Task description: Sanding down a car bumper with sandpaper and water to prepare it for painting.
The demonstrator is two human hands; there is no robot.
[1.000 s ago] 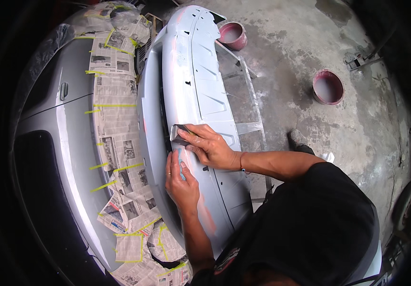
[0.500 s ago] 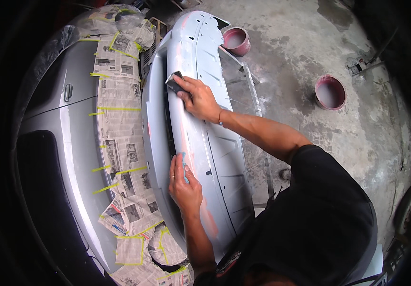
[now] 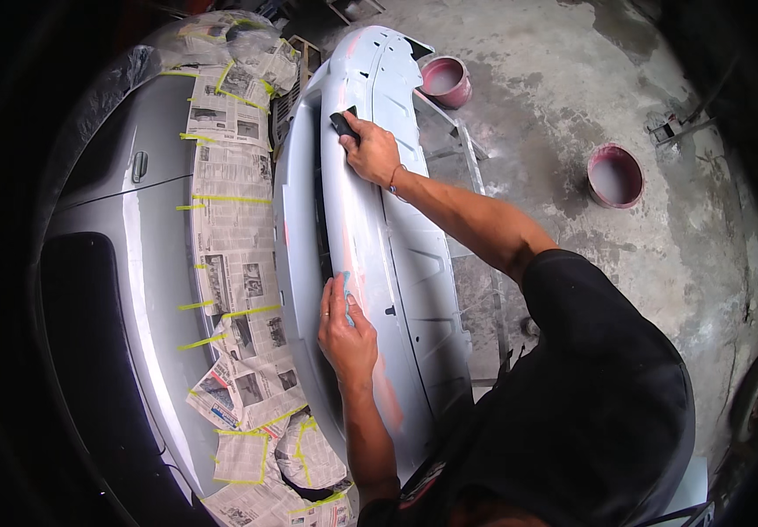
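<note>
A long pale grey-white car bumper with pink patches lies lengthwise before me on a metal stand. My right hand grips a dark sanding block against the bumper's curved edge, toward its far end. My left hand lies on the near part of that edge, fingers extended beside and over a small light-blue patch or thing; I cannot make out which it is.
At the left stands a silver car, its edge masked with newspaper and yellow tape. Two maroon buckets of cloudy liquid stand on the concrete floor. Metal tools or bars and a tyre are at the right.
My right hand has moved with the block from beside my left hand toward the far end of the bumper. My left hand stays in about the same place on the edge.
</note>
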